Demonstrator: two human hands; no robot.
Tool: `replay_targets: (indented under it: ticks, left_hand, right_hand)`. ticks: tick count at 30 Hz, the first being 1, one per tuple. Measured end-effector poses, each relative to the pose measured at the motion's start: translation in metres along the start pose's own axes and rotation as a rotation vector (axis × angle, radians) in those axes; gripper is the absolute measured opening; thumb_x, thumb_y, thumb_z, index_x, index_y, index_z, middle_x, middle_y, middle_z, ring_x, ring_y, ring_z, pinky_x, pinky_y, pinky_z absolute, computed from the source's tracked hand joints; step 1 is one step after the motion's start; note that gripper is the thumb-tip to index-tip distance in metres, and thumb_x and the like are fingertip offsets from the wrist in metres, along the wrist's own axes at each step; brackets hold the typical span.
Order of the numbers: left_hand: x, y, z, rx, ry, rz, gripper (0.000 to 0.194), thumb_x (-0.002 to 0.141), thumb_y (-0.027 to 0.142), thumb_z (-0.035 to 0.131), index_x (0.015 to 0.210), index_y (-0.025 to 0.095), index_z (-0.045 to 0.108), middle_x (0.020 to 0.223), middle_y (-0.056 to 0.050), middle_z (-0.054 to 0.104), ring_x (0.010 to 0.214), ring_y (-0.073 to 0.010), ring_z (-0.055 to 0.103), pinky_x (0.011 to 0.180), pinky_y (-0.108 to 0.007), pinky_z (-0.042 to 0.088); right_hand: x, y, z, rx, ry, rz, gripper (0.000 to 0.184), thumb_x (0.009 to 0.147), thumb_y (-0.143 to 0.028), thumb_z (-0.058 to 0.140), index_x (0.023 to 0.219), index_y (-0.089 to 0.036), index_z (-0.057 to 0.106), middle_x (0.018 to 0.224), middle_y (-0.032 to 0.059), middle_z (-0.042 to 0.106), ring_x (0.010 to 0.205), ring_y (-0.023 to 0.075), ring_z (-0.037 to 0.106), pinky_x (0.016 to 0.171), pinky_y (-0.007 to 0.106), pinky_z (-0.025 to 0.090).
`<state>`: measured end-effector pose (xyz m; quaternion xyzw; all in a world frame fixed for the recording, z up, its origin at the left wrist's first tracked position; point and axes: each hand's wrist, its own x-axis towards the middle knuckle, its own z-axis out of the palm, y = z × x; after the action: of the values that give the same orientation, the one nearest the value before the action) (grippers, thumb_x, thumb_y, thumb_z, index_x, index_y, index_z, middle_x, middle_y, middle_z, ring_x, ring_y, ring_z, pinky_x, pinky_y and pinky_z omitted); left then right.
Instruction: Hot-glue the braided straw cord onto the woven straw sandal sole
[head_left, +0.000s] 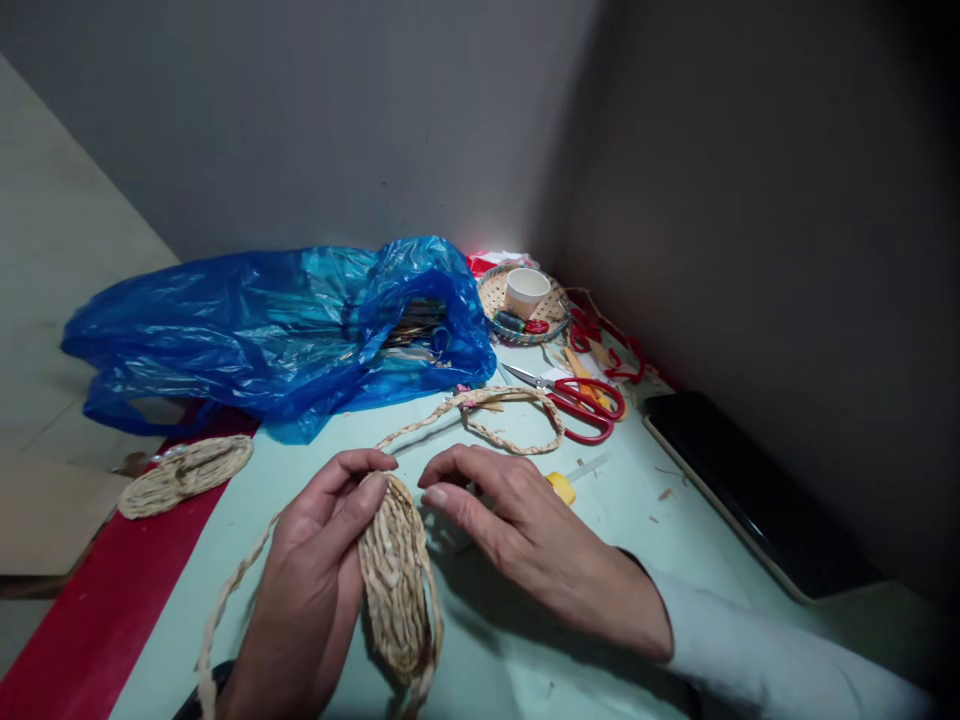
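Nearest the camera, a coiled oval mat (397, 580) of braided straw is held on edge, its long axis running away from the viewer toward the wall. It is gripped by the left hand (311, 590), whose fingers are closed around its left face with the thumb pressed at the far upper rim. From the right, the right hand (525, 530) is brought in with loosely curled fingers (450, 490); they are seen just beside the far rim, and whether anything is pinched cannot be told. The mat therefore lies to the left of the right fingertips, and the left hand is the nearer one.

A loose braid (480, 415) is trailed from the mat's far end across a pale green table (675, 520), looping before red scissors (585, 400). The largest object behind is a crumpled blue plastic bag (262, 330). A dark flat tray (750, 490) is set along the right wall. A second flat coil (184, 475) is laid on the red strip (105, 610) at the left edge. A small woven basket (525, 310) with a white cup (525, 290) is tucked into the corner of grey walls.
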<state>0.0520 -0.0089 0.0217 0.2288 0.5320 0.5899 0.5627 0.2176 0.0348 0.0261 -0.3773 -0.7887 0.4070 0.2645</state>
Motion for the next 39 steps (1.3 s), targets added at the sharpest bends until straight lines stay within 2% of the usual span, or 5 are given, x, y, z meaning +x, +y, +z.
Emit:
replay_targets:
  ticks: [18,23,27,33,39]
  left_hand:
    - [0.003,-0.012,0.001,0.064,0.038,0.045,0.033,0.063,0.031,0.09,0.088,0.021,0.071,0.071,0.0,0.069,0.064,-0.0134,0.063,0.06,-0.02,0.053]
    - [0.002,-0.007,0.005,0.038,0.07,0.069,0.028,0.069,0.03,0.086,0.091,0.022,0.07,0.07,0.001,0.067,0.062,-0.0129,0.062,0.06,-0.021,0.052]
    - [0.001,-0.009,0.003,0.064,0.077,0.096,0.03,0.068,0.032,0.087,0.092,0.023,0.07,0.07,0.002,0.065,0.059,-0.0117,0.06,0.057,-0.02,0.051]
    - [-0.001,-0.02,0.0,0.105,-0.002,0.057,0.031,0.067,0.035,0.088,0.09,0.022,0.071,0.07,0.0,0.067,0.059,-0.0122,0.061,0.054,-0.018,0.049]
    - [0.0,-0.016,0.002,0.035,-0.086,0.023,0.033,0.078,0.045,0.077,0.102,0.023,0.072,0.086,-0.004,0.072,0.065,-0.0156,0.063,0.06,-0.025,0.052]
  right_hand:
    - [0.003,0.013,0.003,0.107,-0.083,-0.014,0.028,0.103,-0.028,0.053,0.084,-0.019,0.07,0.073,-0.0036,0.063,0.07,0.0126,0.056,0.068,0.025,0.041]
    - [0.003,0.008,-0.003,0.074,-0.076,-0.008,0.032,0.106,-0.027,0.042,0.092,-0.018,0.069,0.091,0.0045,0.071,0.085,0.0188,0.06,0.082,0.033,0.041]
    - [0.004,0.005,0.001,0.075,-0.046,0.033,0.027,0.104,-0.031,0.047,0.097,-0.017,0.068,0.087,0.0026,0.07,0.079,0.0168,0.06,0.074,0.031,0.04]
    - [-0.001,0.004,0.012,0.022,0.0,0.019,0.03,0.101,-0.03,0.053,0.075,-0.018,0.06,0.068,-0.0037,0.056,0.065,0.0115,0.048,0.062,0.028,0.031]
    - [0.002,0.006,0.0,0.034,0.055,0.037,0.034,0.1,-0.025,0.053,0.068,-0.019,0.049,0.062,-0.0064,0.044,0.06,0.0101,0.04,0.061,0.028,0.026]
